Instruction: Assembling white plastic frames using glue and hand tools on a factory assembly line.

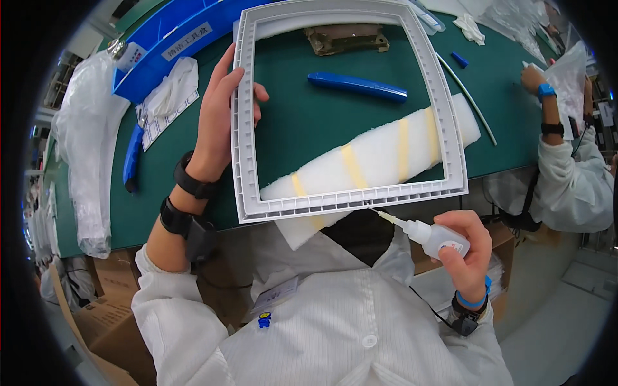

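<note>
My left hand (217, 109) grips the left side of a white plastic frame (347, 198), its fingers wrapped round the rim. The frame is held up above the table, with a row of small ribs along its edges. In my right hand (468, 244) is a small white squeeze bottle (439, 239) with a long thin nozzle. Its tip is at the frame's lower edge; whether it touches I cannot tell. Under the frame lies a white foam roll (380, 151) bound with yellow tape. A blue utility knife (357, 86) shows through the frame's opening.
On the green table (283, 138) are a blue bin (174, 38), a white cloth (170, 87), blue-handled pliers (133, 154) and a thin white rod (467, 96). A brown metallic block (347, 40) lies at the back. At the right, a co-worker's hand (533, 78) handles clear plastic.
</note>
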